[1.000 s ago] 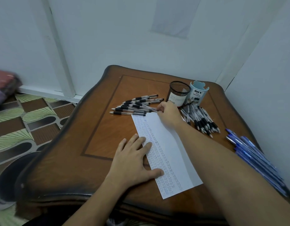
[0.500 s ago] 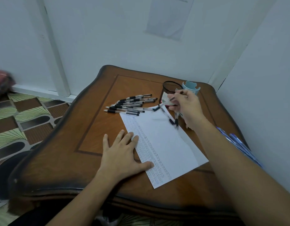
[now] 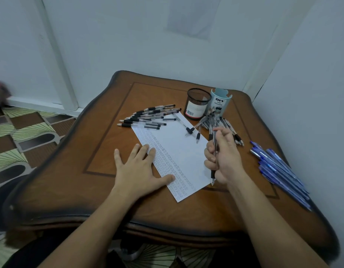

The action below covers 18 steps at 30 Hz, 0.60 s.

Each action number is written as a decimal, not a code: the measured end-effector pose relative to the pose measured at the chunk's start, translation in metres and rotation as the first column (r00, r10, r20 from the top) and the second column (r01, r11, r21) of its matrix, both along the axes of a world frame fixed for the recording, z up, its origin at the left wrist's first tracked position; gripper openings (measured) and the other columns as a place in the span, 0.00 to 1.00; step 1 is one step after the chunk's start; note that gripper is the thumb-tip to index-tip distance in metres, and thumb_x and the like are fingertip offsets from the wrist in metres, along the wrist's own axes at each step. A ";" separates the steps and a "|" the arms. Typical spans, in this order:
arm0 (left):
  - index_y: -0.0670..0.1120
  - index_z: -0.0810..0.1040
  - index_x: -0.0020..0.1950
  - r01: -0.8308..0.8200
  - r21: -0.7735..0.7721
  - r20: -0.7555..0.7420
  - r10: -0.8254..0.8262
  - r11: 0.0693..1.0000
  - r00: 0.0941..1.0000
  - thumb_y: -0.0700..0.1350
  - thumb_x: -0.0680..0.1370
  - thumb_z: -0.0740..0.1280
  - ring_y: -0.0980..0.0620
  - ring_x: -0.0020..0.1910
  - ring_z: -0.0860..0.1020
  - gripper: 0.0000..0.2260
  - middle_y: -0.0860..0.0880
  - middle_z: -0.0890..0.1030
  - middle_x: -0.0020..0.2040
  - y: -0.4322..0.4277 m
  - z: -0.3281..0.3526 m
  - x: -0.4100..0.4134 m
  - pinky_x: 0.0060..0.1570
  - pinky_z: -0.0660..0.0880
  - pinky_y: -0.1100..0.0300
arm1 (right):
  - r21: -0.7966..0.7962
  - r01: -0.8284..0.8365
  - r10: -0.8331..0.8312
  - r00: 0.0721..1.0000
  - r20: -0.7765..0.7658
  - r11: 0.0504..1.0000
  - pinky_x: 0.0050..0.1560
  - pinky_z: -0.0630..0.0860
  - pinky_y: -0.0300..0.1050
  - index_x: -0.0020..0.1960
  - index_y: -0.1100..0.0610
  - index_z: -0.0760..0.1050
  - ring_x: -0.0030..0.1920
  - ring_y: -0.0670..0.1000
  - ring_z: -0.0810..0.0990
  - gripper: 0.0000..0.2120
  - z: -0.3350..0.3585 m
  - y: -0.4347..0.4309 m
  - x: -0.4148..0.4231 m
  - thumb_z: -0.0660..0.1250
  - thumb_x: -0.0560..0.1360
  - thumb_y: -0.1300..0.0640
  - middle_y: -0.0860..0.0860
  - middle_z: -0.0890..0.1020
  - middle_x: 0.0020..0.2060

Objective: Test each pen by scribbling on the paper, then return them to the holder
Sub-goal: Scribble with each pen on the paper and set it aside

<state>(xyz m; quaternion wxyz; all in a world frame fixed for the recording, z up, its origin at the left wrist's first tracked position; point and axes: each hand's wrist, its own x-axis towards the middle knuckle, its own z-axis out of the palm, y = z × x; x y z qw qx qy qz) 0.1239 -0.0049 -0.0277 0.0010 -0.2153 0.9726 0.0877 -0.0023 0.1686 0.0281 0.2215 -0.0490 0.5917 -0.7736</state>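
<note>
At the left edge of the frame is a patterned floor [image 3: 22,132] in green and brown. Right of it, the wooden bench [image 3: 70,180], dark at its rim, fills the middle of the frame.

The left hand [image 3: 137,171] lies palm down at lower centre. Its fingers [image 3: 145,151] are straight and spread, and the fingertips and thumb rest on the left edge of the paper [image 3: 179,147]. Above this hand, a row of black-grip pens [image 3: 148,118] lies side by side on the bench, reaching the paper's far left corner.

The paper is a long white sheet set slantwise, with rows of small scribbles down its left half. A few loose pens [image 3: 197,135] lie across its far end.

In the upper centre stands a black mesh cup [image 3: 198,104], with a light blue holder [image 3: 220,102] just beside it on the right. A heap of pens [image 3: 229,126] lies at the foot of the two.

The right hand [image 3: 225,157] is at the paper's right edge, its fingers curled round a pen [image 3: 213,174]. The pen's tip points toward the lower edge of the frame, at the paper's border. I cannot tell whether the tip touches the sheet.

At the far right, a bundle of blue pens [image 3: 279,171] lies on the bench near the wall.
</note>
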 end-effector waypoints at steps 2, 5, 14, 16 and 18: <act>0.53 0.53 0.80 -0.002 0.006 -0.007 0.002 1.000 1.000 0.81 0.60 0.38 0.52 0.79 0.45 0.53 0.54 0.51 0.80 -0.001 -0.001 -0.003 0.70 0.38 0.32 | -0.051 -0.001 0.001 1.000 0.003 0.999 0.23 0.54 0.34 0.53 0.48 0.70 0.24 0.45 0.60 0.07 -0.001 -0.001 0.001 0.57 0.84 0.48 0.50 0.67 0.28; 0.52 0.52 0.80 -0.001 0.013 -0.015 0.001 1.000 1.000 0.80 0.61 0.39 0.52 0.79 0.44 0.53 0.53 0.50 0.80 0.000 -0.003 -0.005 0.70 0.37 0.32 | -0.147 -0.008 0.004 1.000 -0.026 0.989 0.23 0.60 0.37 0.60 0.51 0.72 0.24 0.46 0.61 0.12 -0.003 0.001 -0.001 0.61 0.80 0.47 0.49 0.62 0.24; 0.53 0.48 0.80 0.041 0.011 0.002 -0.041 0.999 0.999 0.84 0.58 0.39 0.52 0.79 0.42 0.57 0.52 0.46 0.81 -0.002 -0.008 -0.003 0.71 0.38 0.33 | 0.006 -0.126 0.125 0.992 0.014 0.992 0.29 0.69 0.41 0.49 0.60 0.78 0.31 0.51 0.77 0.33 -0.030 0.013 0.002 0.48 0.77 0.34 0.56 0.77 0.29; 0.53 0.48 0.80 0.044 0.009 0.002 -0.044 0.999 0.999 0.84 0.58 0.39 0.51 0.79 0.42 0.57 0.52 0.46 0.81 -0.002 -0.008 -0.002 0.71 0.38 0.33 | 0.045 -0.188 0.191 0.979 -0.075 0.981 0.29 0.71 0.41 0.50 0.60 0.79 0.35 0.53 0.81 0.26 -0.037 0.014 0.006 0.59 0.74 0.37 0.58 0.83 0.35; 0.53 0.48 0.80 0.045 0.002 -0.004 -0.045 0.999 0.999 0.84 0.59 0.40 0.51 0.79 0.42 0.56 0.52 0.46 0.81 -0.002 -0.009 -0.002 0.71 0.39 0.32 | 0.099 -0.220 0.235 0.954 -0.187 0.971 0.27 0.66 0.41 0.40 0.54 0.77 0.29 0.52 0.73 0.16 -0.042 0.016 0.010 0.71 0.70 0.41 0.55 0.78 0.30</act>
